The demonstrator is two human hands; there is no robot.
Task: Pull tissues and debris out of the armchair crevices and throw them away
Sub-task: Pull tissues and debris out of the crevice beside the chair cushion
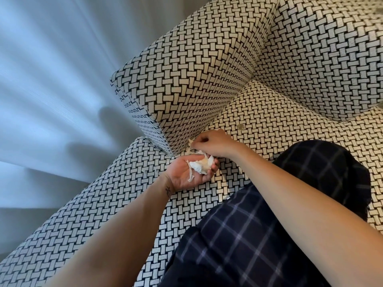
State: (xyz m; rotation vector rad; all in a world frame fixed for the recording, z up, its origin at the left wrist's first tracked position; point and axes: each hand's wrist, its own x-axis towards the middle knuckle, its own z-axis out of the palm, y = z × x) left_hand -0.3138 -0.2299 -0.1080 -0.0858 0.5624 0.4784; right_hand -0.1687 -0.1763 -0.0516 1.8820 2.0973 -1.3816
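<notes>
Crumpled white tissue wad (199,165) in cupped left hand (189,172)

No legible text, label, brand or number showing anywhere. Small dark tattoo mark (167,190) showing on left wrist, not reading as letters. Small round coin-like disc (240,126) lying on armchair seat (269,129) near edge along armrest, face too small for reading.

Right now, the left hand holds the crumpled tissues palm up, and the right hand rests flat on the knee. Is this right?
Not the right hand: in the head view it pinches a tissue scrap at the armchair crevice. The left hand does hold the crumpled tissues palm up.
</notes>
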